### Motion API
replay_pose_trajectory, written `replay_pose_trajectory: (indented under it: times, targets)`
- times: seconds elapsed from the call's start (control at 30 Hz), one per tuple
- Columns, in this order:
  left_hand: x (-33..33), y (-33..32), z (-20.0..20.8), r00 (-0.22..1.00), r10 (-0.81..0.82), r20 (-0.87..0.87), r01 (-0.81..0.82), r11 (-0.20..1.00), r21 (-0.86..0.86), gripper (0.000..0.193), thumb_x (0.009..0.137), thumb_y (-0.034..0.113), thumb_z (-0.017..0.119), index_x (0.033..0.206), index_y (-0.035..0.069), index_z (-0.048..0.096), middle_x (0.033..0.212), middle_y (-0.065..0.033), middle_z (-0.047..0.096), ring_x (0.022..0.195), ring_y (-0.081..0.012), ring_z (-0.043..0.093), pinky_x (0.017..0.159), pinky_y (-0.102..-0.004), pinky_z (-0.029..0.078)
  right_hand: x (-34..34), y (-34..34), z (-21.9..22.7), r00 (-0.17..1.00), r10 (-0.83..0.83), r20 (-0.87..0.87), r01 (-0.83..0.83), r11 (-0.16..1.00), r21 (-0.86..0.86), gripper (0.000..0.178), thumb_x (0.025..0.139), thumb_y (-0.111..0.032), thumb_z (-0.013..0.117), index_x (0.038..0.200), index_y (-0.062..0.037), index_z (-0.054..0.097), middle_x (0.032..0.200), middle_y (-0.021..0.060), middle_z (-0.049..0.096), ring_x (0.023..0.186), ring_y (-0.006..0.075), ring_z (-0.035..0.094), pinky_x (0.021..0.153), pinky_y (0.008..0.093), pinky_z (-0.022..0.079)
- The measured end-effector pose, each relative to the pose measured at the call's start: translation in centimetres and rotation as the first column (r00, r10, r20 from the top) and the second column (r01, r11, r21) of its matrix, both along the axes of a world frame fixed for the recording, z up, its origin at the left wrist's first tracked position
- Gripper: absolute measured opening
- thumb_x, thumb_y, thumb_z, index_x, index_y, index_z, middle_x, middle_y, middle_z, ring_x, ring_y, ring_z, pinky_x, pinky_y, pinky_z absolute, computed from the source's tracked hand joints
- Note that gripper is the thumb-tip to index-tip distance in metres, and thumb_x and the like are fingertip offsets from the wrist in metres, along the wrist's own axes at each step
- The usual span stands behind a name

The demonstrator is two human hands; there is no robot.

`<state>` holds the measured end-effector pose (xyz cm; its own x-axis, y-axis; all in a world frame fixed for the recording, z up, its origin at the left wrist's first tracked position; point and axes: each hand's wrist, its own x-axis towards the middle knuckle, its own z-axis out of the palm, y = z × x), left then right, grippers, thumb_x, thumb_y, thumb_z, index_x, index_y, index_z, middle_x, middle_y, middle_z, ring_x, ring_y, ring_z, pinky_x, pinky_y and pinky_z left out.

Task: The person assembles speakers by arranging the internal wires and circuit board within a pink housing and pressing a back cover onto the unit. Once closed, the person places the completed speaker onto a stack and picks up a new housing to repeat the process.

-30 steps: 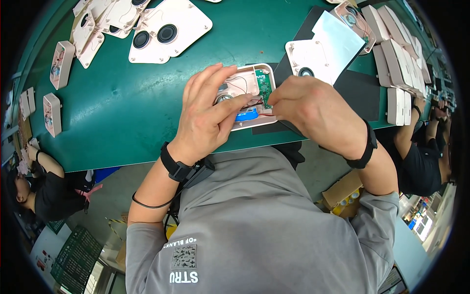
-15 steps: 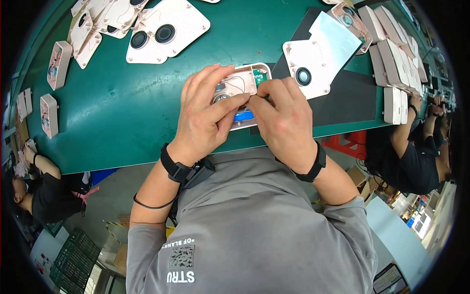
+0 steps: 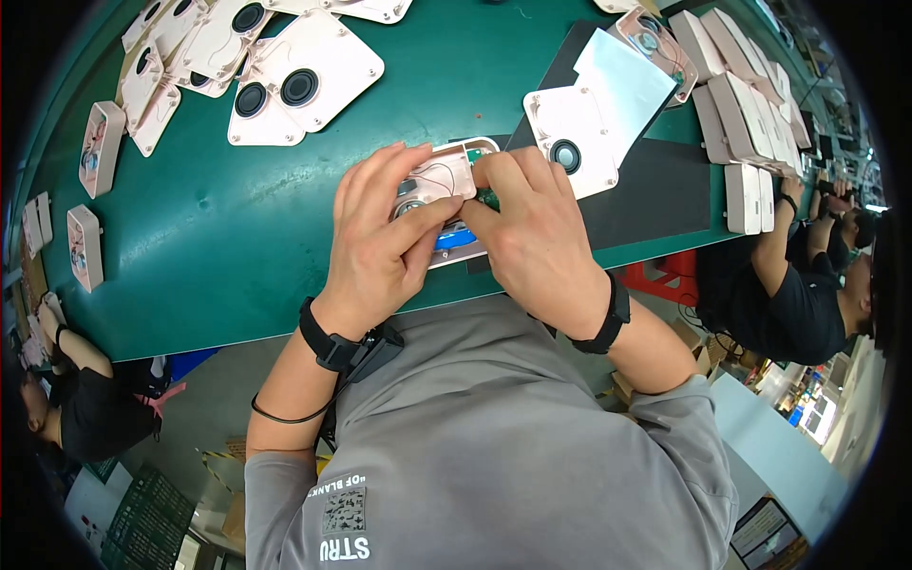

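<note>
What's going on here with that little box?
A person is busy with an open pale box on a green table. Fingertips of the left hand and the right hand are close together over it, near a blue part inside. A pale panel with a round speaker lies to the right.

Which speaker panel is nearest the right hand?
The lone white speaker panel beside the silvery sheet, just beyond the right hand; the other speaker panels in view overlap in a pile at upper left.
</note>
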<state>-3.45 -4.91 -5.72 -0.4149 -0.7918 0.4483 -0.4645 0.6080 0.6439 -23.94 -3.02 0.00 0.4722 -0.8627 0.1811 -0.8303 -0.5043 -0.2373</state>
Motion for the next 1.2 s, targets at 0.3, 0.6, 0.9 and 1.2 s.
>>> replay_pose_trajectory:
  times: [0.3, 0.6, 0.9, 1.2]
  targets:
    - [-0.1, -0.1, 0.4, 1.000, 0.012, 0.014, -0.013, 0.998, 0.056, 0.040, 0.079, 0.001, 0.079, 0.116, 0.016, 0.078, 0.147, -0.0130, 0.059, 0.136, -0.0408, 0.054, 0.112, -0.0532, 0.042, -0.3, -0.1, -0.6, 0.993, -0.012, 0.119, 0.019, 0.998, -0.054, 0.021, 0.072, -0.004, 0.076, 0.093, -0.0040, 0.077, 0.113, 0.0101, 0.062, 0.107, 0.0297, 0.057, 0.082, 0.0418, 0.046]
    - [0.0, -0.1, 1.2, 0.993, -0.011, 0.114, 0.006, 0.999, 0.047, 0.037, 0.083, 0.004, 0.076, 0.118, 0.014, 0.077, 0.149, -0.0138, 0.057, 0.140, -0.0418, 0.050, 0.113, -0.0541, 0.041, -0.4, 0.3, -1.3, 0.917, -0.101, 0.385, 0.058, 0.991, 0.120, 0.012, 0.084, -0.003, 0.076, 0.096, -0.0004, 0.075, 0.132, 0.0169, 0.063, 0.133, 0.0411, 0.054, 0.108, 0.0485, 0.047]
    - [0.0, -0.2, 1.5, 0.981, -0.021, 0.194, 0.006, 0.997, 0.074, 0.034, 0.085, 0.006, 0.075, 0.119, 0.012, 0.076, 0.152, -0.0147, 0.054, 0.140, -0.0421, 0.049, 0.115, -0.0541, 0.039, -5.4, -2.7, 0.7, 0.797, -0.325, 0.510, 0.218, 0.941, 0.259, 0.016, 0.089, -0.005, 0.076, 0.104, 0.0005, 0.077, 0.112, 0.0151, 0.071, 0.105, 0.0340, 0.071, 0.090, 0.0421, 0.057]
    - [0.5, -0.1, 0.3, 1.000, 0.004, 0.018, -0.006, 0.994, 0.108, 0.057, 0.083, 0.011, 0.082, 0.137, 0.005, 0.065, 0.153, -0.0194, 0.051, 0.140, -0.0429, 0.048, 0.115, -0.0558, 0.038, -8.1, -4.0, 2.2, 0.759, -0.387, 0.524, 0.289, 0.921, 0.263, 0.005, 0.095, -0.003, 0.071, 0.095, 0.0022, 0.071, 0.088, 0.0085, 0.068, 0.083, 0.0182, 0.067, 0.072, 0.0318, 0.051]
